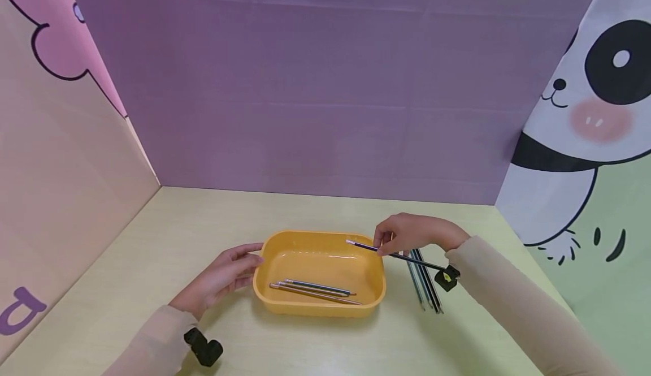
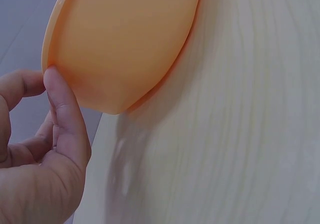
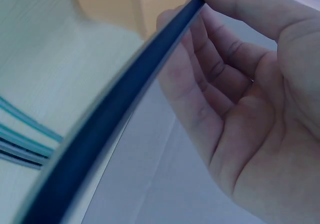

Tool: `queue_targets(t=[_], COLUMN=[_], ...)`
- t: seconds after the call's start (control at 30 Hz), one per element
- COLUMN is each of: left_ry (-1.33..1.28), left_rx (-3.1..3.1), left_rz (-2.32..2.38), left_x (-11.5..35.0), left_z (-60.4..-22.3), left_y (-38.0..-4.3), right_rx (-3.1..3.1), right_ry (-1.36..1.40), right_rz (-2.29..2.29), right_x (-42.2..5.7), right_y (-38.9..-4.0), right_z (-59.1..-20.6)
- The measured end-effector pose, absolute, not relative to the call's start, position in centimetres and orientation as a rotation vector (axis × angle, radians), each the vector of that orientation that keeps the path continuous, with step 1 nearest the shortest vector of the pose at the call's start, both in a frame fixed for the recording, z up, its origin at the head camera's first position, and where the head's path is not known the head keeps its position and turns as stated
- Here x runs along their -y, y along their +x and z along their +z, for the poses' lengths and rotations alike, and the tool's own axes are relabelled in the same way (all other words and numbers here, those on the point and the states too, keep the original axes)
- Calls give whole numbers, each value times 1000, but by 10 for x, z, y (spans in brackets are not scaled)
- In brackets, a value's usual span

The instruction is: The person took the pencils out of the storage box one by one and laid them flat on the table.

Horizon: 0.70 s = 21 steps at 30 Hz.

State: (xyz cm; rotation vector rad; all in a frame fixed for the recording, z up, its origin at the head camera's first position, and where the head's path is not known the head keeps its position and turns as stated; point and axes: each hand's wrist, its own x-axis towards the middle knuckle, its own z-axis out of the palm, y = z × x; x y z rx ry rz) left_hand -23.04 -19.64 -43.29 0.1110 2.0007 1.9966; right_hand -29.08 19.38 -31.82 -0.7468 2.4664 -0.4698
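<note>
My left hand (image 1: 224, 277) grips the left rim of a yellow plastic tray (image 1: 320, 310), thumb and fingers at its edge. In the left wrist view the thumb presses the outer side of the rim. My right hand (image 1: 421, 232) pinches a dark pencil (image 1: 363, 246) between thumb and fingers over the tray's right rim. Its white-tipped end points left above the tray, and the shaft runs back toward the right wrist. Several pencils (image 1: 317, 292) lie side by side near the tray's front wall.
To the right of the tray, a bunch of dark and teal pencils (image 1: 430, 285) lies on the pale wooden table (image 1: 213, 217), partly beneath the right hand and held pencil. A purple panel (image 1: 325, 82) stands behind the table, with printed side panels left and right.
</note>
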Motion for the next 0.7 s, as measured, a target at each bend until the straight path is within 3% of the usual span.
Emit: queue_targets(t=[0.7], left_ry=[101], left_rx=[-1987], left_rz=[1999], left_x=[196], left_z=[-432], left_y=[-232], right_rx=[-2554], right_ry=[-550], right_rz=[-589], right_x=[-252], right_y=[-296], right_z=[-333])
